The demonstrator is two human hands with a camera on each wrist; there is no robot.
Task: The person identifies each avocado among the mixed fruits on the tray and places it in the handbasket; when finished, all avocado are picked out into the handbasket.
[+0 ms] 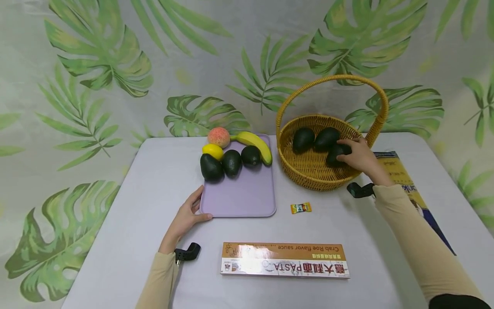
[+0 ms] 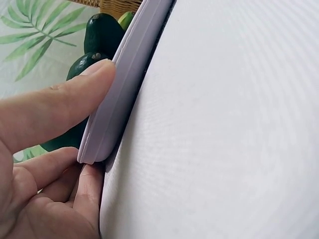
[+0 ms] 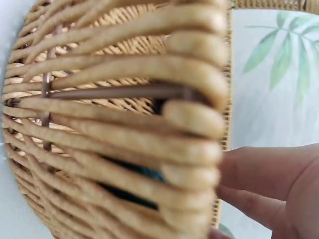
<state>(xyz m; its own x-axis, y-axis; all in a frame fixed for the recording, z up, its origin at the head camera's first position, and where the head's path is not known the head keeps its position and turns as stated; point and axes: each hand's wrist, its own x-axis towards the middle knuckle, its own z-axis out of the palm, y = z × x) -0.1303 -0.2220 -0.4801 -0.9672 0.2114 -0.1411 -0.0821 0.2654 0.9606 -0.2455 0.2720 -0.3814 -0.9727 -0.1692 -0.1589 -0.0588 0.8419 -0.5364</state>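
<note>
My left hand (image 1: 187, 218) grips the near left corner of a lilac tray (image 1: 239, 199), thumb along the front edge and fingers at the left side. On the tray's far half sit several dark green avocados (image 1: 212, 168), a lemon (image 1: 212, 151), a peach (image 1: 218, 137) and a banana (image 1: 254, 143). Inside the wicker basket (image 1: 320, 182), my right hand (image 1: 360, 155) holds an avocado (image 1: 336, 155) between thumb and fingers. Two more avocados (image 1: 303, 140) lie beside it. In the right wrist view the woven wall (image 3: 124, 129) hides most of that avocado.
A small wrapped candy (image 1: 301, 208) lies between tray and basket. Nearer the front is a pasta box (image 1: 285, 260). A yellow and blue package (image 1: 409, 189) lies under my right forearm's side. The basket's tall handle (image 1: 339, 77) arches over its opening.
</note>
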